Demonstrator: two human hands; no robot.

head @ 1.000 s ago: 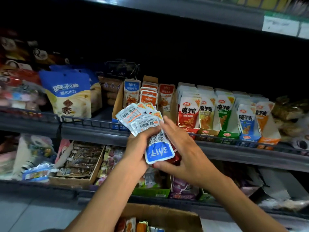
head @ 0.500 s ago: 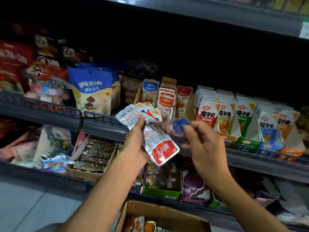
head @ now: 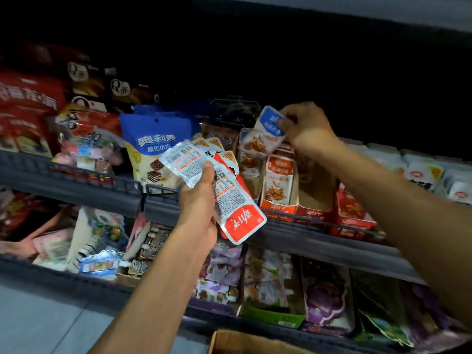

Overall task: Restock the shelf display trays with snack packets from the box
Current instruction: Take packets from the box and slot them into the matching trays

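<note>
My left hand grips a fanned bunch of snack packets upside down in front of the middle shelf; the front one has a red end. My right hand pinches the top of a single blue-topped snack packet and holds it tilted over the rear of the cardboard display tray on the middle shelf. Red-topped packets stand upright in that tray. The corner of the cardboard box shows at the bottom edge, its contents hidden.
A big blue-and-cream cookie bag stands left of the tray, behind the shelf's low wire rail. More trays of packets fill the shelf to the right. The lower shelf holds mixed sweets. Grey floor lies at bottom left.
My right hand has carried the blue-topped packet up and to the right, from beside the bunch to above the tray. The left hand keeps its bunch; the view has shifted closer.
</note>
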